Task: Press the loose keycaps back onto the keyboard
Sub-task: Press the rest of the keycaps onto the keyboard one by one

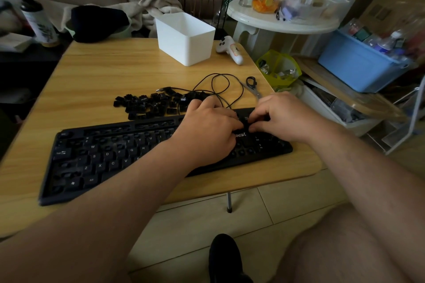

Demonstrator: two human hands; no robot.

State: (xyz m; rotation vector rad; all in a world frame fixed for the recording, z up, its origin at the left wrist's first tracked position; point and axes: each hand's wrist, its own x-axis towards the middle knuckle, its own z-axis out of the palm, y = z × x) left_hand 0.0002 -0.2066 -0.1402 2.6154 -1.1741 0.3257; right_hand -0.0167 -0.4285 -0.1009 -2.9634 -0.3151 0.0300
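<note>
Keycaps [156, 104] black, heaped behind keyboard [103, 156]; hands [248, 119] curled, apparently pinching one.

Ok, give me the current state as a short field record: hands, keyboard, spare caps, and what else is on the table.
left hand: over the right part of the black keyboard, fingers curled down; grip hidden
right hand: fingertips meet the left hand's at the top right keys; held cap not discernible
keyboard: many sockets bare, some lettered keys fitted
pile of loose black keycaps: behind keyboard, on the wooden table
black cable: looped beside the pile
scissors: right of cable
white plastic bin: far edge
white controller: right of bin
</note>
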